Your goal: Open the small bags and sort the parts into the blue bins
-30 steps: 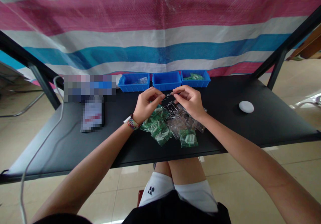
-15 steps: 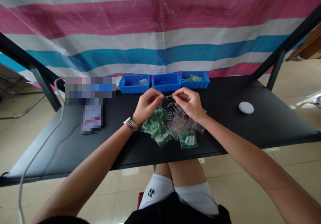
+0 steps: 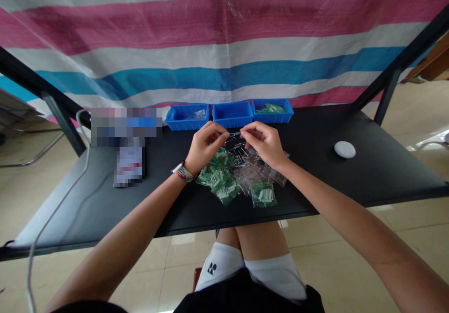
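My left hand (image 3: 206,145) is closed in a pinch on thin metal pins that stick out past the fingertips. Facing it, my right hand (image 3: 263,142) pinches the other end of a thin metal pin (image 3: 235,134) that spans the small gap between the hands. Just below the fingers lies a loose heap of similar metal pins (image 3: 240,155). Green bags (image 3: 220,182) with pale cylinders inside lie below my left hand. Clear bags (image 3: 247,177) are beneath my right hand, and one more green bag (image 3: 264,194) rests nearer the table edge.
Three blue bins stand at the back: the left bin (image 3: 187,123) holds clear bags, the middle bin (image 3: 233,120) shows bare inside, the right bin (image 3: 275,118) holds green bags. A white rounded object (image 3: 344,149) lies right on the black table (image 3: 312,163). A cable (image 3: 59,196) runs at left.
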`<action>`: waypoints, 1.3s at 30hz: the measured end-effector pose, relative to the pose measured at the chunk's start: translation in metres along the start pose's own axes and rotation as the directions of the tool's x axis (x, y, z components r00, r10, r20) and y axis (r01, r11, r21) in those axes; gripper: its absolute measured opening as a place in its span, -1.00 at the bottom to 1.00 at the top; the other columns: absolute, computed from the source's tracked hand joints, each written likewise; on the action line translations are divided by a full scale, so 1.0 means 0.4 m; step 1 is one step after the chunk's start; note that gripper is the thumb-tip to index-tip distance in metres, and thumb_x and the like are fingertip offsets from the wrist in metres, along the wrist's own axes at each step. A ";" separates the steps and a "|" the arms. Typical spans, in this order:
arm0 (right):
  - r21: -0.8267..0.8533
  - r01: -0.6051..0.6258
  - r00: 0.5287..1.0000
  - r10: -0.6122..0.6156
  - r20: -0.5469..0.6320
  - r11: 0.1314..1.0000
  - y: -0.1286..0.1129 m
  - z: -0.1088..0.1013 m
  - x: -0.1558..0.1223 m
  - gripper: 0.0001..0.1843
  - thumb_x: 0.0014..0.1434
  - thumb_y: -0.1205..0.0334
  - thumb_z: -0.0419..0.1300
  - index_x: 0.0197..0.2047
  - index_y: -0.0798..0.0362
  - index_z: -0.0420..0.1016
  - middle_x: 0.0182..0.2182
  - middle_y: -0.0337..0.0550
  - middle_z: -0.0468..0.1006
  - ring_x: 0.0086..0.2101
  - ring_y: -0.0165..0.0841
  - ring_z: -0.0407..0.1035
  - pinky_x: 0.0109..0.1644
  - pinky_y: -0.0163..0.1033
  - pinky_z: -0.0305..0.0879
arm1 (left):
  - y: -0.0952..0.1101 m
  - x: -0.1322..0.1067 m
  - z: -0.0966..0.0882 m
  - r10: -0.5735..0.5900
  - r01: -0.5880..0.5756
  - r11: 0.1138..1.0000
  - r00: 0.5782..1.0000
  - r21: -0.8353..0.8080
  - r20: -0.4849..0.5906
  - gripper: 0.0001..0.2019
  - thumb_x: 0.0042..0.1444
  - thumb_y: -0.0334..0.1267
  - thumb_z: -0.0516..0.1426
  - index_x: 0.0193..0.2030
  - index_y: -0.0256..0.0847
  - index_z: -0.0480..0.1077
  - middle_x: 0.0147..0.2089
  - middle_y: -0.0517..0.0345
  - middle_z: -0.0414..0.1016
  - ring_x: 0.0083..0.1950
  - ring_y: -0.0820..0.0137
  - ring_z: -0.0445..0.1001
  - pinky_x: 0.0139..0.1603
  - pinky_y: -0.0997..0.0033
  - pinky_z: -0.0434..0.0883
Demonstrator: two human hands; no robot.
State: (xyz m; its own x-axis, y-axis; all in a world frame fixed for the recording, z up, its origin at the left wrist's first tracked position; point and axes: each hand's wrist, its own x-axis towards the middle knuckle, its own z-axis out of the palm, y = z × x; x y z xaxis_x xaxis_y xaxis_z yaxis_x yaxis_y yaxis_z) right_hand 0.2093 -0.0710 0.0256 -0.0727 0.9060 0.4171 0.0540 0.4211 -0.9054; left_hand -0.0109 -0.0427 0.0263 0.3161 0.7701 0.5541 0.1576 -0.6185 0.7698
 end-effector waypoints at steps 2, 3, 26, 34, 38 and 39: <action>0.030 -0.022 1.000 0.022 0.008 0.999 0.000 0.002 0.000 -0.63 0.23 -0.13 0.45 -0.13 0.00 0.62 -0.27 -0.18 0.65 -0.43 -0.38 0.50 -0.37 -0.23 0.46 | -0.002 0.000 0.000 0.004 -0.004 1.000 1.000 0.003 0.006 -0.70 0.37 0.03 0.31 -0.21 -0.17 0.56 -0.17 0.08 0.53 -0.37 0.45 0.52 -0.42 0.42 0.47; 0.040 -0.029 1.000 0.029 0.013 0.999 0.001 0.002 0.000 -0.64 0.22 -0.10 0.46 -0.13 0.00 0.61 -0.27 -0.17 0.65 -0.44 -0.38 0.51 -0.37 -0.23 0.45 | -0.003 0.000 0.001 0.004 -0.004 1.000 1.000 0.005 0.009 -0.70 0.37 0.04 0.31 -0.21 -0.17 0.57 -0.16 0.07 0.53 -0.37 0.44 0.52 -0.42 0.41 0.47; 0.124 -0.129 0.991 0.122 0.061 0.984 0.021 -0.068 0.119 -0.72 0.14 0.02 0.34 -0.18 0.03 0.68 -0.27 -0.15 0.71 -0.47 -0.38 0.54 -0.39 -0.28 0.48 | -0.018 0.009 -0.013 -0.182 0.182 0.980 0.983 -0.083 0.019 -0.76 0.35 -0.04 0.25 -0.15 -0.17 0.45 -0.26 0.17 0.54 -0.37 0.42 0.60 -0.38 0.45 0.48; -0.480 0.039 0.999 -0.030 0.026 0.876 0.053 -0.027 0.231 -0.80 0.23 0.32 0.25 -0.21 0.04 0.75 -0.30 -0.11 0.72 -0.46 -0.35 0.47 -0.27 -0.21 0.42 | -0.047 0.011 -0.036 -0.161 0.166 0.982 0.985 0.089 -0.058 -0.90 0.28 -0.21 0.21 -0.16 -0.18 0.48 -0.28 0.18 0.56 -0.41 0.42 0.57 -0.39 0.44 0.45; -0.645 0.203 0.974 -0.087 0.208 0.737 0.068 -0.011 0.174 -0.78 0.28 0.37 0.22 -0.18 0.03 0.74 -0.22 -0.08 0.70 -0.33 -0.28 0.50 -0.14 -0.18 0.38 | -0.049 0.012 -0.040 -0.152 0.158 0.979 0.987 0.127 -0.054 -0.92 0.26 -0.25 0.20 -0.16 -0.17 0.49 -0.33 0.20 0.56 -0.42 0.41 0.58 -0.40 0.46 0.41; -0.669 0.226 0.963 -0.059 0.263 0.708 0.073 -0.009 0.158 -0.78 0.29 0.37 0.23 -0.16 0.02 0.74 -0.18 -0.07 0.71 -0.29 -0.26 0.52 -0.13 -0.18 0.37 | -0.048 0.012 -0.039 -0.150 0.156 0.978 0.987 0.135 -0.056 -0.92 0.26 -0.26 0.20 -0.16 -0.17 0.49 -0.33 0.20 0.56 -0.43 0.41 0.57 -0.41 0.46 0.40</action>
State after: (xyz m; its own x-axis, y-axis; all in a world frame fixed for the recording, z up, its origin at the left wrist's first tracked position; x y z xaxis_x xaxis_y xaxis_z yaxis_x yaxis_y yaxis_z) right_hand 0.2097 -0.0013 0.0260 -0.3353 0.8360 0.4344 0.6877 0.5323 -0.4936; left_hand -0.0271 -0.0249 0.0191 0.2364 0.8615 0.4494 0.3302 -0.5062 0.7967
